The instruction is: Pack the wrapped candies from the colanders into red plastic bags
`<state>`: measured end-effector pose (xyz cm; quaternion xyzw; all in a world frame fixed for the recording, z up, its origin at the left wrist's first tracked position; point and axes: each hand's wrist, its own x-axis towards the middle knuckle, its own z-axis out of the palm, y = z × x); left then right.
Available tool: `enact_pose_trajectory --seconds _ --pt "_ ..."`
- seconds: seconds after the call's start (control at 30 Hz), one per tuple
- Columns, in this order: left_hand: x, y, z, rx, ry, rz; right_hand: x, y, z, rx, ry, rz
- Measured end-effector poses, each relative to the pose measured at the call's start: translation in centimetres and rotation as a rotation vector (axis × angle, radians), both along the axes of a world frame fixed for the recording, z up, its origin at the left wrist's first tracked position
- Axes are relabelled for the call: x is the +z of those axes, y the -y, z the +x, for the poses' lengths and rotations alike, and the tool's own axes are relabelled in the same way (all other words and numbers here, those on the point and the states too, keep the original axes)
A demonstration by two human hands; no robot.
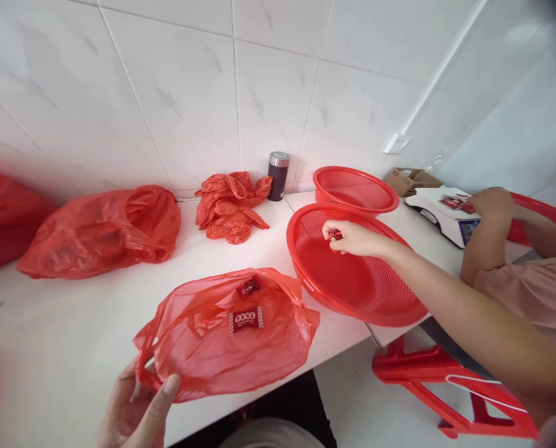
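Note:
My left hand [135, 414] grips the near corner of a thin red plastic bag [203, 348] lying open on the white counter [53, 348]. Two red wrapped candies lie in the bag, a larger one [245, 320] and a smaller one [248, 287]. My right hand [355, 238] reaches out over a big red mesh basket [352, 283] and pinches a small red wrapped candy [335, 234] between its fingertips. The basket's floor below the hand looks bare.
A second red basket [355, 188] stands behind the first. A co-worker's hand [492, 202] rests on a white scale [446, 218] with red candies on it. Further left are filled red bags [104, 233], crumpled bags [231, 205] and a dark flask [278, 175]. A red stool [446, 379] stands below.

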<state>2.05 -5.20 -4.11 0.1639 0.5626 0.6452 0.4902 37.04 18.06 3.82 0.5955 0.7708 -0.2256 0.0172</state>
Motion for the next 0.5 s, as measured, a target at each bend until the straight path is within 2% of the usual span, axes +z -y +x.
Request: enact_pose_trajectory --seconds 0.03,0.1,0.2,0.27,0.33,0.4,0.5 --pt "0.1 0.0 -0.1 -0.013 -0.003 0.005 1.6 1.1 -1.1 0.03 -0.077 0.015" --pt "0.4 -0.1 0.0 -0.044 -0.013 0.015 4.5 4.0 -4.1 0.193 -0.388 0.029" --pt "1.2 -0.5 0.7 -0.085 -0.025 0.017 6.7 8.5 -9.5 0.443 -0.516 0.064" --pt "1.8 -0.6 1.2 -0.076 -0.015 0.014 6.7 10.1 -12.5 0.529 -0.45 0.046" --pt "2.1 -0.6 1.4 -0.076 0.0 0.022 6.1 10.4 -14.3 0.546 -0.347 0.069" --pt "2.2 -0.4 1.1 -0.063 -0.002 0.031 5.6 9.9 -14.8 0.532 -0.283 0.144" --pt "1.9 0.2 0.1 -0.035 -0.016 0.025 5.1 9.5 -13.8 0.509 -0.198 0.328"
